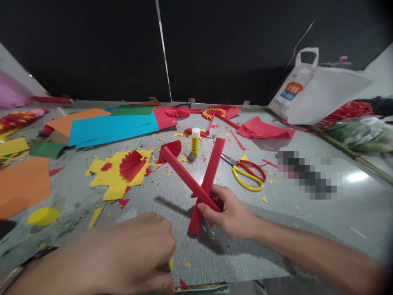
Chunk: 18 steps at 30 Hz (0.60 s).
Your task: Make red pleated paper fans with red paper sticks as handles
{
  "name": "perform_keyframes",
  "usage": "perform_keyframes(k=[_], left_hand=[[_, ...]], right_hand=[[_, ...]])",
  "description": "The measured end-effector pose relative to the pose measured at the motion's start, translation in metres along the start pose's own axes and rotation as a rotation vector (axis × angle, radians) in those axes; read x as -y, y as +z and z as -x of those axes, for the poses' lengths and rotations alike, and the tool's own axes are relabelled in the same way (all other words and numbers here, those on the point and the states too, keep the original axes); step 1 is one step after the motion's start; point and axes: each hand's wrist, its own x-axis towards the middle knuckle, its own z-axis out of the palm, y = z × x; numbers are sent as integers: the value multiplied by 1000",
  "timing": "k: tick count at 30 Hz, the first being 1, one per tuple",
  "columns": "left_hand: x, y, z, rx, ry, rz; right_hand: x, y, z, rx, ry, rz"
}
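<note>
"So, what does the right hand (pixel 227 209) have?"

"Two red strips (pixel 187 176), crossed in an X just right of the frame's centre. Its grip is narrow, pinching them close to the crossing, thumb on top. Shadows suggest they are raised off the desk (pixel 245 262)."

"And the left hand (pixel 144 250)?"

"Lower left to centre, bunched and apart from the strips. I can't tell whether that grip holds anything; its underside is hidden."

"Which step would you call this?"

"Handling or lining up the strips, I'd judge. One slants to the upper left, over the other, which leans to the upper right. Whether they're joined, I can't tell."

"What does the next move call for?"

"If they are to be shifted, a light pinch near the crossing, so the paper doesn't crease and the angle doesn't slip. A second grip would help steady them."

"What's around them?"

"A glue stick (pixel 195 144) stands upright above centre, capped. Scissors (pixel 237 165) lie to the right of the strips, handles toward the lower right. Left of centre, a red fan (pixel 132 164) rests on yellow paper (pixel 110 189). The white bag (pixel 328 94) is upper right."
</note>
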Motion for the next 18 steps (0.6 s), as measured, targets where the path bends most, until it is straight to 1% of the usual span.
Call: perform_keyframes(k=[1,3,5,6,7,8,9,11,12,13,14,16,17,18], left_hand=[[-10,-10,-11,44,-54,-109],[-21,-20,-26,80,-99,-148],[-20,-21,-33,68,-90,-111],[-17,-20,-35,61,-61,-67],[-13,-19,-37,81,-25,-17],[-9,-19,-39,137,-11,32],[-7,-19,-41,235,-28,66],[-7,-23,-45,382,-100,88],[-8,-26,-46,418,-138,69],[-10,-29,-47,410,-155,36],[-11,-34,-47,379,-158,-9],[-9,-47,-45,218,-83,-110],[-6,-56,-43,142,-67,-158],[-1,-65,-40,101,-88,-197]], right_hand=[[0,0,0,-3,-6,6],[-1,1,0,3,-3,3],[-1,1,0,8,10,1],[-2,1,0,8,15,1],[-2,1,0,9,17,0],[-2,1,0,8,16,-3],[-2,1,0,8,12,-6],[-2,1,0,8,3,-10],[-2,1,0,8,-3,-9],[-2,1,0,8,-8,-6],[-1,1,0,9,-10,-4],[-1,2,0,11,-5,-2],[0,2,0,8,-4,-2],[0,2,0,4,-4,-4]])
